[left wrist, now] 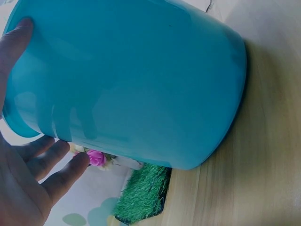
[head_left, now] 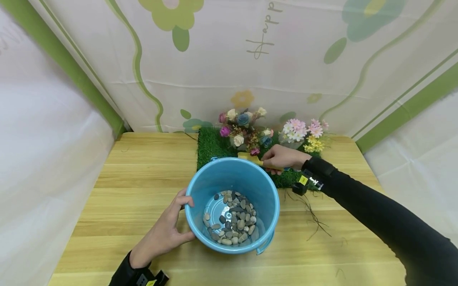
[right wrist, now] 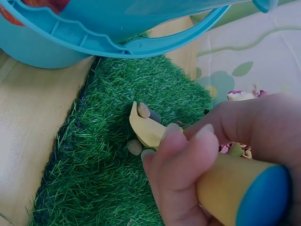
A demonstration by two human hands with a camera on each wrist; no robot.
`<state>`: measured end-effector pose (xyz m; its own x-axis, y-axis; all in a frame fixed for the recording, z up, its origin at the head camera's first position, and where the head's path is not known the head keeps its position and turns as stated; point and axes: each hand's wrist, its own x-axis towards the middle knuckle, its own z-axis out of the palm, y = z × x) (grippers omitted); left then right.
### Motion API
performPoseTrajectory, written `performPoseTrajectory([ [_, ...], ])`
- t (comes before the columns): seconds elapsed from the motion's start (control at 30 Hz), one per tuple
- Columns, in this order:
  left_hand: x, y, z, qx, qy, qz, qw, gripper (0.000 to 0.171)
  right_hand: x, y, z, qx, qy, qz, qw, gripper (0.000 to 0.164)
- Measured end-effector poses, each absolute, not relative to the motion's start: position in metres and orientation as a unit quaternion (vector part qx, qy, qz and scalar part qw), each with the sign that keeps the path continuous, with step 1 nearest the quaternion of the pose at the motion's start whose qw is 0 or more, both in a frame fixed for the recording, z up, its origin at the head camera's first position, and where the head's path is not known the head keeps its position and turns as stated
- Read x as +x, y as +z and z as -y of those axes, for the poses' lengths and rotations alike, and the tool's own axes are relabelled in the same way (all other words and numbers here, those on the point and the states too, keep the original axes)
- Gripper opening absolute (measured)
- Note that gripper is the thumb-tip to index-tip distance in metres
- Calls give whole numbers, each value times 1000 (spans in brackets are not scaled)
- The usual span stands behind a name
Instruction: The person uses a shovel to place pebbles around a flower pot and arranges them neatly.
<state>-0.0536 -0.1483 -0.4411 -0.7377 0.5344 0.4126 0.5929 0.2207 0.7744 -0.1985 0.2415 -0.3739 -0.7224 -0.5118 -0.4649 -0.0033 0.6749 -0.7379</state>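
Observation:
A light blue bucket (head_left: 229, 163) stands on the table, grey and tan pebbles (head_left: 236, 220) lying across its bottom. My left hand (head_left: 164, 230) holds the bucket at its left rim, one finger bent over the edge and the thumb against the outer wall. In the left wrist view, other fingers (left wrist: 63, 176) spread beside the wall. Behind the bucket, my right hand (head_left: 282, 157) grips a yellow toy shovel (right wrist: 150, 132) by its blue-ended handle. The blade is low over green artificial turf (right wrist: 108, 127), with a tan pebble (right wrist: 143, 110) at it. Another pebble (right wrist: 134, 147) lies beside the blade.
Artificial roses (head_left: 237, 127) stand at the back of the turf. Pink and yellow artificial flowers (head_left: 304, 133) are further right. Dark thin strands (head_left: 315, 218) lie on the wooden table (head_left: 150, 171). A printed cloth (head_left: 222, 59) hangs behind; the bucket's handle (head_left: 265, 243) hangs down.

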Motion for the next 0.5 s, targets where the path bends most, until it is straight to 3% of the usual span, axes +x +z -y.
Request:
performPoseTrajectory([
  [0.5,-54,-442,148,-363,-510,779,30,67,-187,-354,-264,-151,-379,-847,340,36],
])
